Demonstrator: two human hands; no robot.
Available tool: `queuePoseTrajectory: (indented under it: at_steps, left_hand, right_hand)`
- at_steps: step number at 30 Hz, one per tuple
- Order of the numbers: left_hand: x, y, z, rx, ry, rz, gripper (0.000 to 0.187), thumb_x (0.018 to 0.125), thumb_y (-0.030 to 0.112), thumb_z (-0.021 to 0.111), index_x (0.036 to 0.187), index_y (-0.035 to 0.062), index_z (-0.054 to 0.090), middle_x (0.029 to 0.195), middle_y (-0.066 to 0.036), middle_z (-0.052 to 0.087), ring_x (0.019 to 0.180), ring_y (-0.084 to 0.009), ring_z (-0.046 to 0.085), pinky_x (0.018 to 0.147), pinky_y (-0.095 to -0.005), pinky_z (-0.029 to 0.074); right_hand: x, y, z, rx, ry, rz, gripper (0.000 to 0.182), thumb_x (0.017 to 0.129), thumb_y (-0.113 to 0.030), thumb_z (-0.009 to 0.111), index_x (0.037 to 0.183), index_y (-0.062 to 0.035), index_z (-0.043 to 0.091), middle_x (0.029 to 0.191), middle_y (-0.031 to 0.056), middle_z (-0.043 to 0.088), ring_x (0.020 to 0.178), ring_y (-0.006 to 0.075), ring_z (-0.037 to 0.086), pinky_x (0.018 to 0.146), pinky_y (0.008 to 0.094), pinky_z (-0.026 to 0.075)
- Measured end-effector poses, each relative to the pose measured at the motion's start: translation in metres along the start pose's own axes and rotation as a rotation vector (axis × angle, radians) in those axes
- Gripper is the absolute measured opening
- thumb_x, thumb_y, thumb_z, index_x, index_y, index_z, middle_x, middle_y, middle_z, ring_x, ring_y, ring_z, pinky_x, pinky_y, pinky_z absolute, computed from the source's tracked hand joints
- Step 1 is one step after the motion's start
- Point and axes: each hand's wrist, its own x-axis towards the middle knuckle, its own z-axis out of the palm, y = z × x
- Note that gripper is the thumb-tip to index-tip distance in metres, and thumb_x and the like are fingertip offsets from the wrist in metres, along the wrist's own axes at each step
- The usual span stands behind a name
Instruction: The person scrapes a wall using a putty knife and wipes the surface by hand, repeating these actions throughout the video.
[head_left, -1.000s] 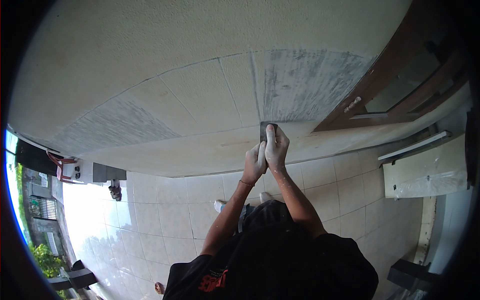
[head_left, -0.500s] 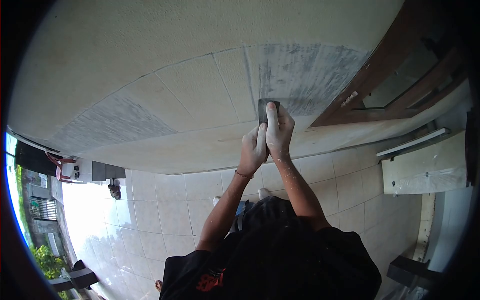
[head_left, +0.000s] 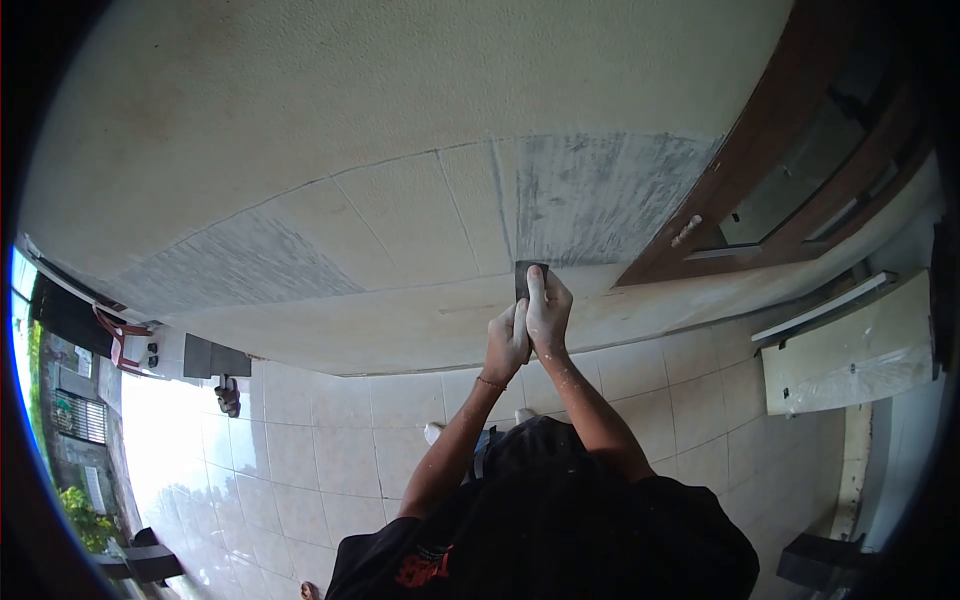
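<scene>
Both my hands grip a dark, flat, rectangular scraper [head_left: 524, 279], its blade just below the grey patch on the wall [head_left: 420, 220]. My right hand [head_left: 550, 312] is closed round it, with the thumb laid along the dark face. Just below and to the left, my left hand [head_left: 507, 340] is closed against the same tool, thumb pointing up. White dust coats both hands. The fingers hide the tool's lower part. Above the blade, a grey patch [head_left: 610, 195] with whitish streaks reaches towards the door frame. A second streaked patch [head_left: 250, 255] lies farther left, with thin lines between them.
A brown wooden door [head_left: 690, 262] with glass panes stands to the right. Beyond it is a pale cabinet [head_left: 850, 345] partly under clear plastic. Tiles [head_left: 340, 440] cover the floor under my feet. A reddish chair [head_left: 120, 335] and shoes [head_left: 229, 396] are at left.
Both hands and the scraper have moved down the wall, from the lower left edge of the grey patch to just below it. The camera view has tilted up slightly.
</scene>
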Motion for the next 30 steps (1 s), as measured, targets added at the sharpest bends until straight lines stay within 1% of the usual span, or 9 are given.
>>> queuePoseTrajectory:
  at_steps: [3, 7, 11, 15, 18, 20, 25, 28, 30]
  left_hand:
    - [0.029, 0.061, -0.023, -0.109, -0.218, -0.294, 0.044, 0.106, 0.031, 0.036, 0.083, -0.0002, 0.056, 0.056, -0.001, 0.053, 0.043, -0.0067, 0.049, 0.038, -0.0259, 0.036]
    - [0.024, 0.048, -0.02, -0.162, -0.199, -0.365, 0.041, 0.105, 0.027, 0.041, 0.083, -0.0032, 0.056, 0.055, -0.002, 0.052, 0.048, -0.0069, 0.049, 0.043, -0.0285, 0.038]
    - [-0.006, -0.004, -0.005, -0.027, -0.044, -0.135, 0.042, 0.105, 0.027, 0.04, 0.084, -0.005, 0.057, 0.057, -0.003, 0.052, 0.053, -0.0086, 0.051, 0.048, -0.0307, 0.041]
    - [0.04, 0.081, -0.024, -0.215, -0.21, -0.351, 0.042, 0.106, 0.029, 0.039, 0.081, -0.0004, 0.055, 0.052, 0.0, 0.049, 0.042, -0.0062, 0.046, 0.039, -0.027, 0.034]
    - [0.019, 0.032, -0.017, -0.145, -0.19, -0.345, 0.042, 0.105, 0.028, 0.04, 0.085, -0.0034, 0.058, 0.055, -0.002, 0.052, 0.047, -0.007, 0.049, 0.043, -0.0282, 0.037]
    - [-0.01, -0.03, -0.001, -0.072, -0.04, -0.086, 0.041, 0.104, 0.027, 0.042, 0.096, -0.0079, 0.062, 0.06, -0.004, 0.058, 0.056, -0.0078, 0.053, 0.05, -0.0296, 0.042]
    - [0.042, 0.085, -0.035, -0.193, -0.303, -0.456, 0.04, 0.104, 0.025, 0.041, 0.089, -0.0073, 0.058, 0.064, -0.005, 0.059, 0.063, -0.0091, 0.053, 0.055, -0.0309, 0.044]
    - [0.032, 0.063, -0.028, -0.159, -0.26, -0.438, 0.04, 0.104, 0.026, 0.041, 0.086, -0.0069, 0.056, 0.063, -0.005, 0.058, 0.063, -0.0089, 0.053, 0.056, -0.0318, 0.044]
    - [-0.001, 0.002, -0.01, -0.096, -0.13, -0.194, 0.042, 0.106, 0.032, 0.038, 0.084, 0.0016, 0.056, 0.055, 0.003, 0.049, 0.044, -0.0045, 0.045, 0.039, -0.0246, 0.033]
  right_hand:
    - [0.02, -0.051, 0.007, 0.015, -0.024, -0.149, 0.039, 0.099, -0.027, 0.056, 0.071, -0.001, 0.052, 0.06, -0.003, 0.042, 0.059, 0.0069, 0.037, 0.052, 0.0276, 0.032]
    - [0.018, -0.027, 0.004, 0.027, -0.023, -0.104, 0.038, 0.099, -0.026, 0.056, 0.072, -0.0009, 0.053, 0.061, -0.0023, 0.045, 0.06, 0.0069, 0.039, 0.053, 0.0273, 0.033]
    - [0.005, 0.016, -0.001, 0.032, -0.004, -0.059, 0.037, 0.099, -0.026, 0.056, 0.072, -0.0009, 0.053, 0.061, -0.003, 0.047, 0.06, 0.0074, 0.04, 0.054, 0.0281, 0.035]
    - [0.023, -0.067, 0.008, 0.04, -0.073, -0.07, 0.038, 0.1, -0.026, 0.055, 0.071, -0.0019, 0.052, 0.062, -0.0047, 0.045, 0.061, 0.006, 0.039, 0.053, 0.0265, 0.033]
    - [0.015, -0.028, 0.003, -0.011, -0.021, -0.1, 0.038, 0.1, -0.025, 0.055, 0.07, -0.0024, 0.051, 0.064, -0.0054, 0.045, 0.064, 0.0051, 0.039, 0.056, 0.0253, 0.033]
    - [-0.001, 0.012, -0.008, -0.04, -0.027, 0.004, 0.036, 0.1, -0.023, 0.055, 0.071, -0.0022, 0.052, 0.066, -0.0052, 0.044, 0.065, 0.0054, 0.038, 0.057, 0.0259, 0.033]
    - [0.022, -0.079, 0.01, 0.022, -0.059, -0.103, 0.038, 0.1, -0.023, 0.055, 0.068, -0.0034, 0.049, 0.065, -0.0068, 0.042, 0.064, 0.005, 0.037, 0.056, 0.0251, 0.032]
    - [0.019, -0.052, 0.008, 0.007, -0.026, -0.141, 0.037, 0.1, -0.023, 0.055, 0.068, -0.0039, 0.05, 0.066, -0.0075, 0.043, 0.064, 0.0049, 0.037, 0.055, 0.0248, 0.031]
    - [-0.002, -0.005, -0.003, 0.041, -0.028, 0.003, 0.037, 0.1, -0.023, 0.055, 0.068, -0.0043, 0.05, 0.066, -0.0073, 0.043, 0.064, 0.0048, 0.037, 0.056, 0.0246, 0.031]
